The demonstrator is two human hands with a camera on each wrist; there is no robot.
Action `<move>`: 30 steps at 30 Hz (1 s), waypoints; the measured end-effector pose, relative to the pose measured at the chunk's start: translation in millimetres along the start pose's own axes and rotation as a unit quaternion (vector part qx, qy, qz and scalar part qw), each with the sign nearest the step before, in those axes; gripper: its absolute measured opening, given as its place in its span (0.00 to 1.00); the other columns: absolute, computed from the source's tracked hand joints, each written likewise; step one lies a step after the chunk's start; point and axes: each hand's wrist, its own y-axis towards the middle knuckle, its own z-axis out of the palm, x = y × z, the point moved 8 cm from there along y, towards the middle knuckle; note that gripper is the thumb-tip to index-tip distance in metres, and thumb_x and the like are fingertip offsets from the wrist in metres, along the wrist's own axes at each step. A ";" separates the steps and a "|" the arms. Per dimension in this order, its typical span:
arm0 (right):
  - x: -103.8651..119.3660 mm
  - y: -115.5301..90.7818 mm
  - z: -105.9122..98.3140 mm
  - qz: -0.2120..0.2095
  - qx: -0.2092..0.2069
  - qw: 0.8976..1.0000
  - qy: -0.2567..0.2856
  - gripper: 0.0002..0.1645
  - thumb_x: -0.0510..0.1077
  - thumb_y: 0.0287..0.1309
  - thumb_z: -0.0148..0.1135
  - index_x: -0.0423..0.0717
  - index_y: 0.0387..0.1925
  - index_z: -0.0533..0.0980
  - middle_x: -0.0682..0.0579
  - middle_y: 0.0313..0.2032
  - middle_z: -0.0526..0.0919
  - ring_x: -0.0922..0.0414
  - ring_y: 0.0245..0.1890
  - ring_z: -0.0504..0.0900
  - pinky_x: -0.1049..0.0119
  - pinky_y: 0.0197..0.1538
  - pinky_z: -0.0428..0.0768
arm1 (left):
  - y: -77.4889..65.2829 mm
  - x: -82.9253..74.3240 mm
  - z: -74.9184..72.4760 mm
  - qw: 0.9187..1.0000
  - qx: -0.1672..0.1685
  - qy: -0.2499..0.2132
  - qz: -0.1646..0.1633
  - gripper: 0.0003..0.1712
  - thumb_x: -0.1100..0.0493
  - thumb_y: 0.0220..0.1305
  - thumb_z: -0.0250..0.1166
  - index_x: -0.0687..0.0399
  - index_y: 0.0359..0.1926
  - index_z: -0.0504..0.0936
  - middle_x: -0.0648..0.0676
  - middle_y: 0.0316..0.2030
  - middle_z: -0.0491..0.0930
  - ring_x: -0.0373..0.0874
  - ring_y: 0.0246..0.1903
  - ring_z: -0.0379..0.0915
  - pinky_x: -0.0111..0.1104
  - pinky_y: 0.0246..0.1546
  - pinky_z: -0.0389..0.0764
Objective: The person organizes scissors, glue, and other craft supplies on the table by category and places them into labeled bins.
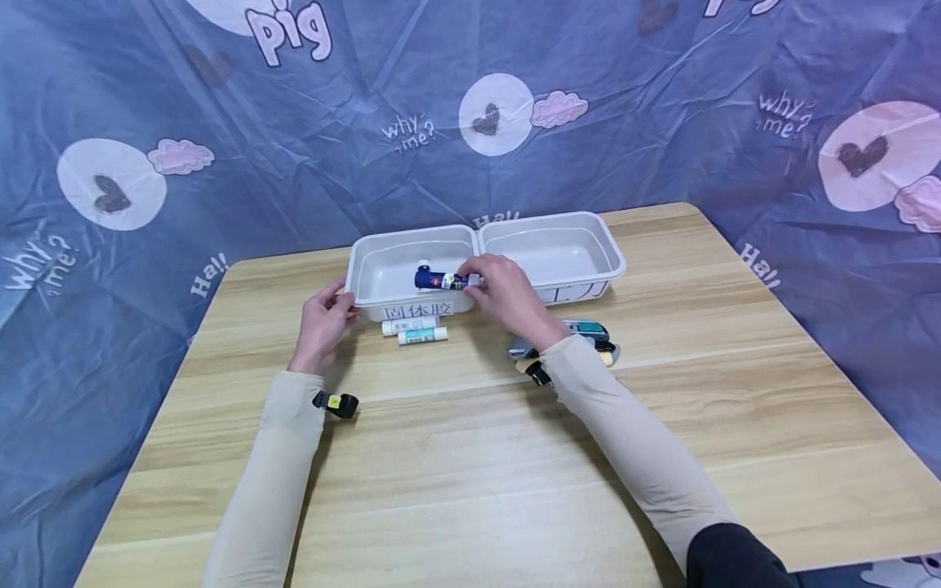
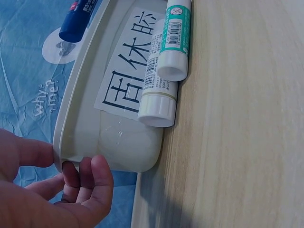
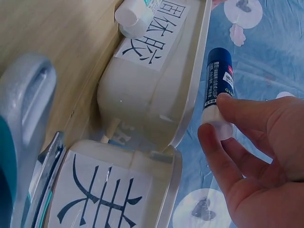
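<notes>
My right hand pinches a dark blue glue stick by its white end, between thumb and fingers. It holds the stick sideways over the left white plastic bin, which has a paper label with Chinese characters. At that bin's left front corner, my left hand grips the rim, thumb and fingers on either side of the wall. Two glue sticks lie on the table against the labelled front: a white one and one with a green label.
A second white bin, also labelled, stands against the first on its right. In front of it lie several tools, among them a teal and grey utility knife, partly behind my right forearm. A blue printed cloth hangs behind the wooden table.
</notes>
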 end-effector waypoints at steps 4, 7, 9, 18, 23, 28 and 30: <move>-2.0 0.6 0.4 0.008 0.006 1.000 0.005 0.18 0.33 0.58 0.72 0.39 0.52 0.82 0.43 0.49 0.86 0.49 0.44 0.85 0.56 0.56 0.84 | 0.3 -0.2 -0.8 1.000 -0.001 -0.001 0.001 0.28 0.63 0.78 0.52 0.59 0.75 0.66 0.56 0.44 0.71 0.42 0.42 0.75 0.33 0.53 0.85; -3.6 0.5 1.8 0.013 0.012 1.000 0.006 0.19 0.33 0.58 0.71 0.39 0.52 0.82 0.43 0.50 0.86 0.49 0.44 0.86 0.56 0.56 0.84 | 0.3 1.0 -0.6 1.000 0.001 -0.003 -0.001 0.28 0.63 0.78 0.52 0.59 0.75 0.66 0.55 0.43 0.71 0.42 0.43 0.75 0.35 0.56 0.84; -4.7 0.4 2.2 0.016 0.014 1.000 0.004 0.19 0.33 0.58 0.71 0.40 0.52 0.82 0.43 0.50 0.86 0.49 0.44 0.86 0.56 0.56 0.83 | -0.4 1.4 -0.4 1.000 0.001 -0.006 -0.001 0.28 0.64 0.78 0.52 0.59 0.75 0.66 0.54 0.43 0.71 0.42 0.42 0.75 0.35 0.56 0.84; -7.9 0.7 1.7 0.019 0.015 1.000 -0.003 0.18 0.33 0.59 0.71 0.39 0.52 0.82 0.42 0.50 0.86 0.49 0.43 0.86 0.56 0.55 0.84 | -1.4 0.6 -0.3 1.000 0.002 -0.011 0.003 0.28 0.64 0.77 0.53 0.61 0.75 0.65 0.55 0.43 0.71 0.41 0.41 0.75 0.32 0.52 0.85; -9.9 1.1 -0.3 0.021 0.007 1.000 -0.003 0.18 0.34 0.60 0.71 0.39 0.52 0.82 0.43 0.50 0.86 0.48 0.45 0.85 0.55 0.56 0.83 | -2.5 -1.1 -0.1 1.000 0.002 -0.009 0.005 0.28 0.63 0.77 0.52 0.60 0.75 0.65 0.54 0.42 0.70 0.39 0.40 0.76 0.30 0.50 0.85; -13.3 1.3 -3.0 0.025 -0.007 1.000 0.000 0.16 0.35 0.59 0.72 0.39 0.50 0.83 0.43 0.48 0.86 0.48 0.44 0.84 0.57 0.53 0.84 | -1.8 -1.0 0.1 1.000 0.002 -0.007 0.007 0.28 0.62 0.77 0.52 0.59 0.75 0.66 0.55 0.42 0.71 0.39 0.40 0.76 0.27 0.46 0.85; -14.4 1.3 -3.7 0.027 -0.010 1.000 0.001 0.16 0.35 0.59 0.72 0.39 0.49 0.83 0.43 0.47 0.86 0.48 0.44 0.84 0.58 0.52 0.85 | -1.3 -0.8 0.5 1.000 0.001 -0.007 0.007 0.28 0.62 0.78 0.52 0.59 0.75 0.66 0.55 0.43 0.71 0.40 0.41 0.76 0.26 0.46 0.85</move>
